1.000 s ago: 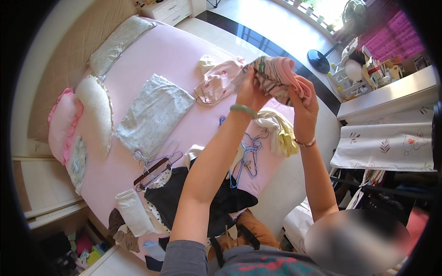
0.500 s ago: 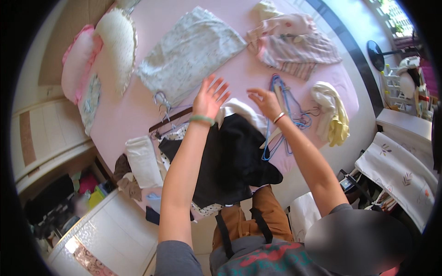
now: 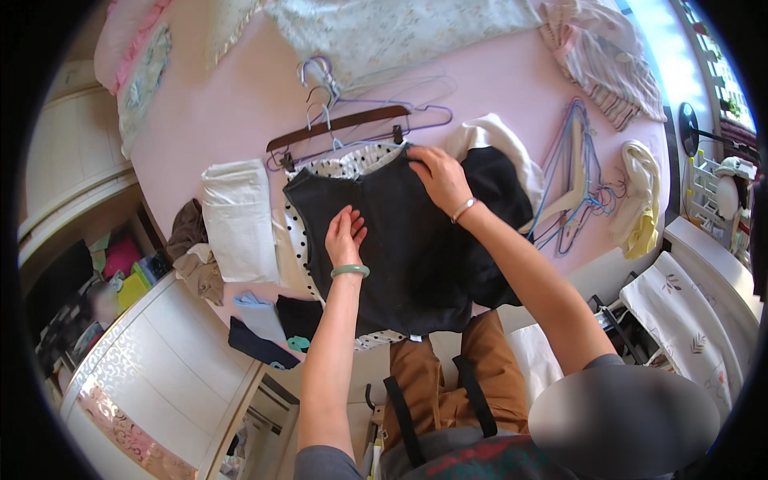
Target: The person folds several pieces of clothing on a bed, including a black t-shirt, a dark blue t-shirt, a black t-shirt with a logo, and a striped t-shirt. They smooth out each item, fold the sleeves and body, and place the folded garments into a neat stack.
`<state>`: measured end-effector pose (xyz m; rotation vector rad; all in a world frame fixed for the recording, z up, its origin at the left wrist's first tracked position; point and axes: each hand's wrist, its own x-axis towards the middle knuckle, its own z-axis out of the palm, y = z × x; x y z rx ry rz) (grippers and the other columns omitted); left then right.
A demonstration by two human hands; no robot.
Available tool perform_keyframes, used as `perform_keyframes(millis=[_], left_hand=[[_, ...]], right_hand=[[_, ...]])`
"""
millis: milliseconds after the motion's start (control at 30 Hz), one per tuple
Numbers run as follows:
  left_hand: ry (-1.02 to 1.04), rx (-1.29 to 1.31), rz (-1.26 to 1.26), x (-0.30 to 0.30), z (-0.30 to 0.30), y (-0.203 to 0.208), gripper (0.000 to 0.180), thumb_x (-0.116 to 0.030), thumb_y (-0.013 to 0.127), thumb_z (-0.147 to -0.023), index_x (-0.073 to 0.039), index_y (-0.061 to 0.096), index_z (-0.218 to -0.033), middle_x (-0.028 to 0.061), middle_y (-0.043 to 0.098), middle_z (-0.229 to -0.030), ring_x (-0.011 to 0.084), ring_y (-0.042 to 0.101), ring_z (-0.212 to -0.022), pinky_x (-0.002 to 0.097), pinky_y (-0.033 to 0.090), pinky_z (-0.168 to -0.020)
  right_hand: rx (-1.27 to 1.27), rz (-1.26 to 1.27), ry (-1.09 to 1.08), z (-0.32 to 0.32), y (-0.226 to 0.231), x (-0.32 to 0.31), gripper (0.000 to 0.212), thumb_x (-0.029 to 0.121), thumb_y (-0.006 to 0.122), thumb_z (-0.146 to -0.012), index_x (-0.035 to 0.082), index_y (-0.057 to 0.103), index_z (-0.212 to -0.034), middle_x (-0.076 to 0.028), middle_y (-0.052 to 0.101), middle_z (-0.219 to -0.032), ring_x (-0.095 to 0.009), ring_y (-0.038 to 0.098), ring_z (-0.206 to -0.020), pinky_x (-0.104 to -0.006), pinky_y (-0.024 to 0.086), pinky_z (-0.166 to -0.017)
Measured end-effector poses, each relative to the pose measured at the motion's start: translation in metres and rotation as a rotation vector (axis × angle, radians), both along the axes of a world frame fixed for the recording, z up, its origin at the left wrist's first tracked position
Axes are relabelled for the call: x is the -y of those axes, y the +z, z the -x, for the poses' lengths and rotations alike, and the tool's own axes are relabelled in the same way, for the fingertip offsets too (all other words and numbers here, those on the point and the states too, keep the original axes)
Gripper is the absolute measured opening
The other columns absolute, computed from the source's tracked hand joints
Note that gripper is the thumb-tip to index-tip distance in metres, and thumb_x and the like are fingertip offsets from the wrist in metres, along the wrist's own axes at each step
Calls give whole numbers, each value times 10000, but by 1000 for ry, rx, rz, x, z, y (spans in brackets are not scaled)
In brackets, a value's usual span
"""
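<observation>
A black sleeveless top lies spread before me, over a white garment with black dots that shows at the neck, left side and hem. Hovering over the top's left half, or lightly touching it, my left hand has extended fingers and holds nothing. My right hand lies at the top's upper right shoulder, fingers loosely bent, thumb apart, nothing visibly gripped. Just beyond the neckline lies a brown wooden clip hanger, with a purple hanger partly under it.
Folded white cloth lies at left, beside brown cloth and small dark blue cloth. A bunch of hangers lies right, near yellow-white clothing. Striped clothing and a floral cloth lie at the back of the pink bed.
My view has shifted closer to the black top, which now lies flatter and wider. Both hands have come down from above the bed onto or just over it.
</observation>
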<state>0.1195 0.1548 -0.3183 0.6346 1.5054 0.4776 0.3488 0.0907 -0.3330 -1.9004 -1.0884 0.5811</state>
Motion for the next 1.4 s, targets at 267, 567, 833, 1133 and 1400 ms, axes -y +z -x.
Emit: perform_keyframes(millis=[267,567,833,1133,1400], left_hand=[[-78,-126,-337,-46,10,-3,243,-177,583,-989,-63,620,-1200,34,660,-1077,112,618,-934,266,516,-799],[-620,-679,-1065,-64,29,3,341,-117,679,-807,-177,669,-1143,227,442,-1401,409,424,-1291,488,358,-1055],[-601,-443,-821,-57,60,-13,151,-88,661,-866,-83,650,-1016,208,528,-1311,375,514,-1235,422,431,-985],[-590,-316,-724,-53,35,-14,277,-109,696,-869,-16,574,-1100,86,568,-1092,192,623,-916,301,529,-807],[-834,-471,-901,-26,12,3,151,-37,612,-800,-31,603,-950,152,620,-942,346,604,-862,402,502,-770]], right_hand=[[430,234,192,45,-15,-69,257,265,672,-855,137,649,-1076,-44,623,-1024,-256,554,-1026,-419,409,-859],[55,104,159,96,58,-16,89,176,631,-893,108,680,-925,-78,638,-813,-265,585,-815,-385,439,-715],[-71,133,6,86,83,52,97,101,669,-865,35,687,-933,-118,658,-786,-297,598,-744,-399,476,-650],[-143,118,-2,80,100,87,104,105,731,-820,35,674,-873,-86,578,-681,-260,552,-670,-365,445,-627],[-25,182,-102,75,103,116,250,267,779,-799,80,614,-778,-32,519,-584,-218,515,-576,-345,420,-617]])
